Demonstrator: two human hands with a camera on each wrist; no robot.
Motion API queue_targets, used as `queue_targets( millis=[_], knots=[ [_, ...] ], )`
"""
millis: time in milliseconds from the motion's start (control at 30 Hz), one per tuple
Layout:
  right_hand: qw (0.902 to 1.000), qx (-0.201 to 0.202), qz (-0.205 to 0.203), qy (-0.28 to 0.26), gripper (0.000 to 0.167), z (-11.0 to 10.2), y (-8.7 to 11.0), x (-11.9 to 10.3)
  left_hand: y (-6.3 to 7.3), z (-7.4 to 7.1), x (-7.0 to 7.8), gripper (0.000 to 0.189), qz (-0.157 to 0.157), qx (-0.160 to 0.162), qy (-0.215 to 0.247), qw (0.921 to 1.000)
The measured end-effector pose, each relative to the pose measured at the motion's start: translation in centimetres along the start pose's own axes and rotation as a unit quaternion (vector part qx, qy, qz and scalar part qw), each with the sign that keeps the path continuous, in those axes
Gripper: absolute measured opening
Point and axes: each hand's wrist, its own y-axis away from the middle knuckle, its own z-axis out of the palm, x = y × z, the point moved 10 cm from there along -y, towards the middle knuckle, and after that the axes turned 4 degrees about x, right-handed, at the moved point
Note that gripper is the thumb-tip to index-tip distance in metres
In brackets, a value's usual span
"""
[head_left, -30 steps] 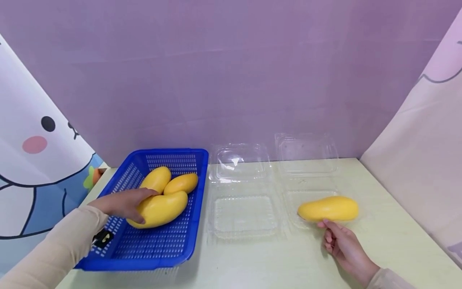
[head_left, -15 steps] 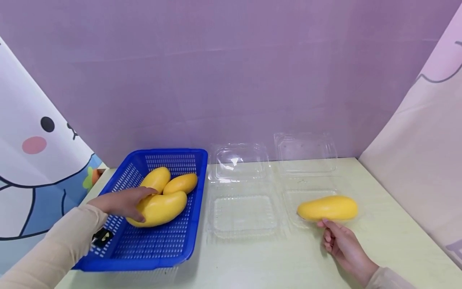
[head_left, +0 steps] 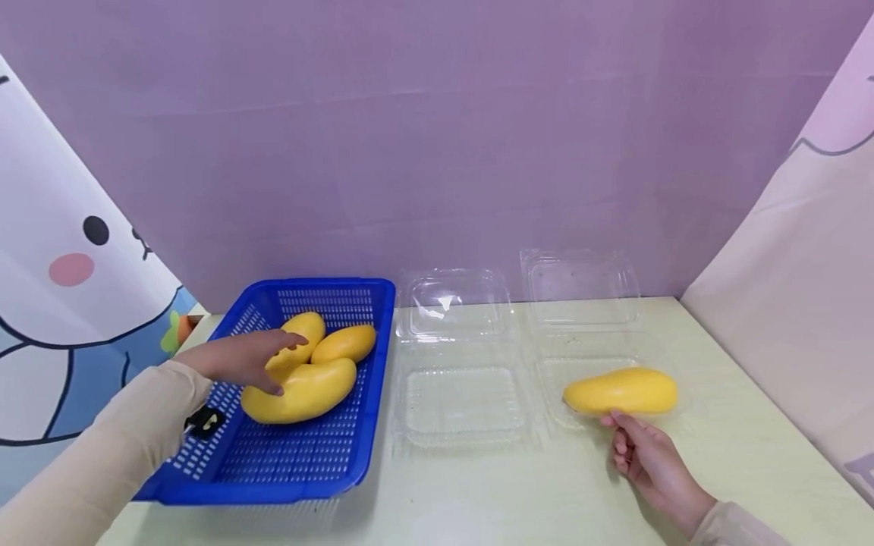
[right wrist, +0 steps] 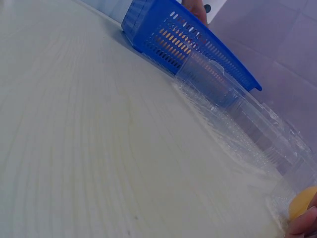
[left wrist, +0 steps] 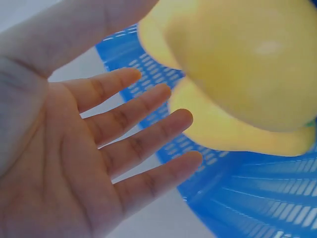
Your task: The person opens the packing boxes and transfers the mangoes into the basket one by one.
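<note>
My left hand hovers over the blue basket with its fingers spread. In the left wrist view the palm holds nothing, and a gap shows between the fingertips and the mangoes. Beneath it lies a large yellow mango, beside a second mango partly hidden by the hand and a smaller mango. At the right, another mango lies in the base of a clear plastic clamshell container. The thumb and forefinger of my right hand pinch that container's front rim, close to the mango.
A second clear clamshell container stands lid up between the basket and the filled one. Both lids lean back toward the purple cloth behind the pale table. Printed cloths hang at the left and right.
My left hand has lifted off the large mango and its fingers have spread. The mangoes remain in the basket. My right hand has stayed at the container's rim.
</note>
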Motion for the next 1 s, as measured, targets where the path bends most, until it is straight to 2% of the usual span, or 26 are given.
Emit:
queue_targets(
  millis=[300,567,767,1000],
  knots=[
    [1.0,-0.001,-0.008,-0.002,0.033,0.1,-0.1,-0.1,-1.6,-1.6,2.7,0.073,0.015,0.003,-0.015,0.9998],
    [1.0,0.006,0.001,-0.001,0.033,0.2,-0.1,-0.1,-3.1,-3.0,5.3,0.073,0.051,0.022,-0.049,0.9973],
    [1.0,0.003,0.005,-0.005,0.033,0.2,-0.1,0.0,-4.4,-3.6,8.4,0.072,0.09,0.037,-0.05,0.994],
    [1.0,0.0,0.001,-0.005,0.033,0.3,0.0,-0.1,-5.7,-3.8,12.1,0.069,0.115,0.036,-0.054,0.9912]
  ],
)
